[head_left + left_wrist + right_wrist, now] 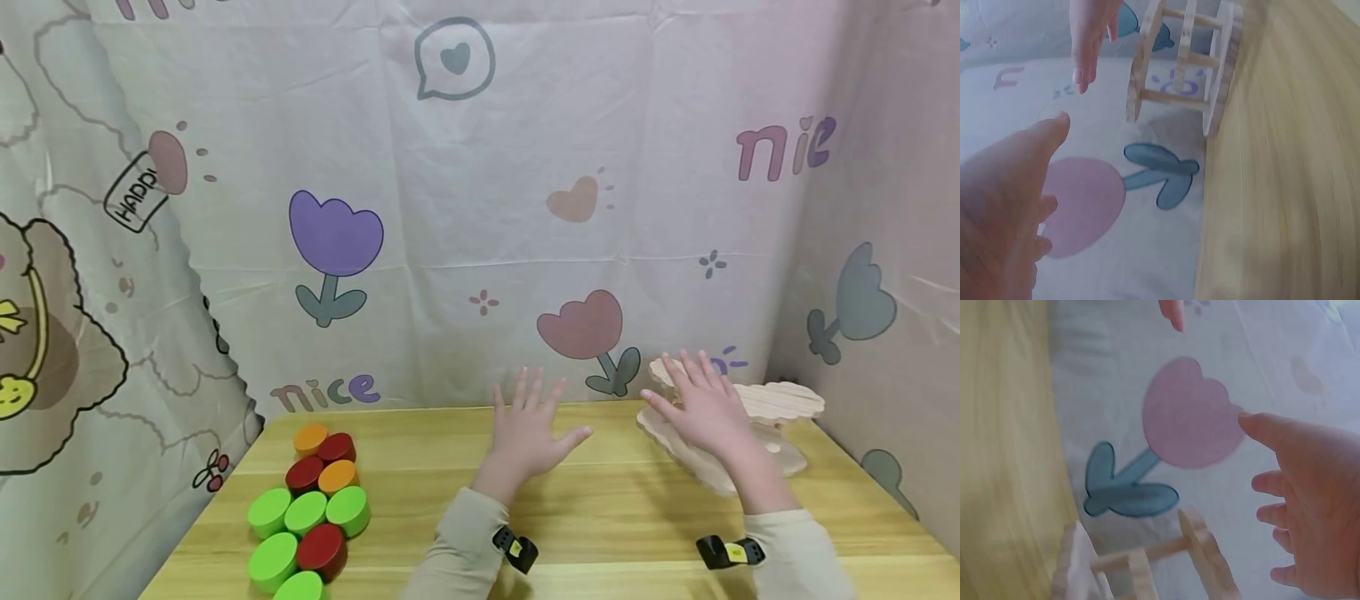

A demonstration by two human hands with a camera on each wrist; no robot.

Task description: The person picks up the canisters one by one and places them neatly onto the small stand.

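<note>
Now left hand [527,437] hovers over the table [600,517], right hand [707,412] above the wooden frame [780,402], all 10 fingers spread!

We see round blocks [307,512] on the left side of the table [600,508]. On the right side sits a rack [780,400], near the cloth [465,167] behind the table. The left hand [527,437] is over the table's middle, and the right hand [707,410] is above the rack.
</note>
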